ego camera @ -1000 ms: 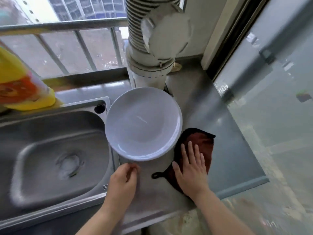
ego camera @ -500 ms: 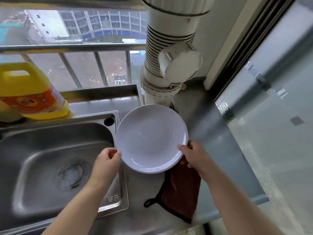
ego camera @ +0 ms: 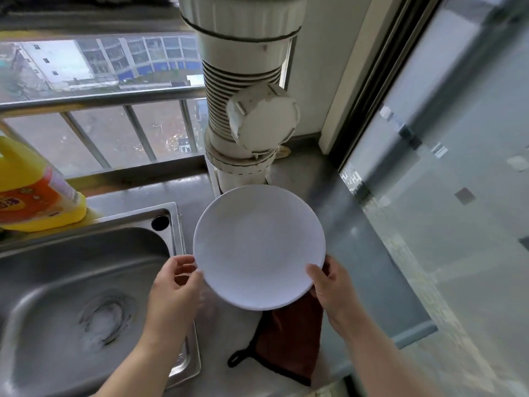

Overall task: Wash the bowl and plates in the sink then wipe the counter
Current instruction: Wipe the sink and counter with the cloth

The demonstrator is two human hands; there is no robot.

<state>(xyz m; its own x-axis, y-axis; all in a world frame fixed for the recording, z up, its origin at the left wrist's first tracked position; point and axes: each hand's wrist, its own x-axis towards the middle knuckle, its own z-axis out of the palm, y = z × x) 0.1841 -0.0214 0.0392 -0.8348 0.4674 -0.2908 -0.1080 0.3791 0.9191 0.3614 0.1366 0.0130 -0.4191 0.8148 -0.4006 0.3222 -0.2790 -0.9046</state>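
Steel bench [ego camera: 337, 224] under a barred window. Lower centre: brown cloth [ego camera: 289, 342] lies flat on the bench. White plate [ego camera: 259, 246] is held at mid-frame, pinched at its near rim by left hand [ego camera: 174, 290] and right hand [ego camera: 332, 287]. Sink [ego camera: 71, 282] at lower left. Yellow jug [ego camera: 34, 193] far left; white pipe [ego camera: 246, 90] behind.

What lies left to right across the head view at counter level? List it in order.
Yellow plastic detergent jug → stainless steel sink basin → left hand → round white plate → right hand → frosted glass panel.
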